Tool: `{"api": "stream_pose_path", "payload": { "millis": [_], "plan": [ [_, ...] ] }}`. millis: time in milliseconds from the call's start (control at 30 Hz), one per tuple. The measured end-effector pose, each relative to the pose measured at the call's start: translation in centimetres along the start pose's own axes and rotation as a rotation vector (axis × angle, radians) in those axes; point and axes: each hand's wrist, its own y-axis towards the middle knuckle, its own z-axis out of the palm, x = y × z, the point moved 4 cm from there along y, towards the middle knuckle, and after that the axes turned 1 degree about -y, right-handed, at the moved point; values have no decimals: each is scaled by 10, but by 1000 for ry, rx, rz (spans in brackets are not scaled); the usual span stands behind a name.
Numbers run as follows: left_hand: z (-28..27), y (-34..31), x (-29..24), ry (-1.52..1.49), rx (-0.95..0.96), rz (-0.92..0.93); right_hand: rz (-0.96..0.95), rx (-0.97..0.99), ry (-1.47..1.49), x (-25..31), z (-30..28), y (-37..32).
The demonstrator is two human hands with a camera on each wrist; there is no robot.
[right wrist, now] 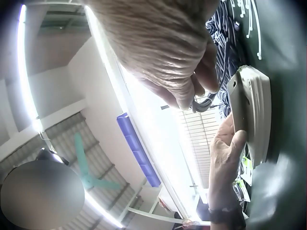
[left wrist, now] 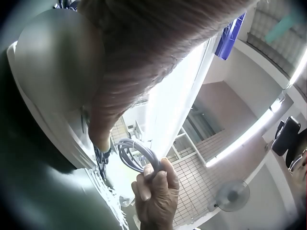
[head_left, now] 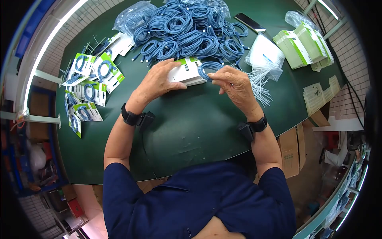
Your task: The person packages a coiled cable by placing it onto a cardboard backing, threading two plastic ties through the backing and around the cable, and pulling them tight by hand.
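Observation:
My right hand [head_left: 234,81] pinches a coiled blue-grey cable [head_left: 207,68] between thumb and fingers, holding it up beside a stack of white and green backing cards [head_left: 186,75]. In the left wrist view the coil [left wrist: 136,154] hangs in loops from the right fingertips, with a pale tie around it. My left hand [head_left: 159,79] grips the left end of the stack, fingers over the far side and thumb along the near edge. Seen from the right wrist, the top card [right wrist: 238,103] with its hanging hole stands slightly tilted from the others.
A large heap of coiled cables [head_left: 179,28] lies at the back. Carded cables [head_left: 89,91] are piled on the left. White cable ties [head_left: 260,89] spill from a plastic bag [head_left: 266,51] at right, near a phone [head_left: 249,22] and more stacked cards [head_left: 294,47].

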Motion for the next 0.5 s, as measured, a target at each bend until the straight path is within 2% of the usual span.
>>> {"api": "stream_pose_path", "payload": {
  "millis": [167, 267, 367, 433, 500],
  "plan": [
    [-4, -7, -14, 186, -168, 143, 27, -68, 43, 6, -5, 2],
    [-31, -19, -62, 380, -359, 250, 37, -119, 70, 8, -8, 0],
    [-35, -41, -97, 324, -299, 232, -29, -241, 142, 16, -12, 0],
    [-25, -50, -106, 283, -261, 214, -42, -199, 115, 23, -10, 1],
    [-6, -59, -113, 213, -136, 231, -87, -124, 70, 29, -4, -1]
  ]
}}
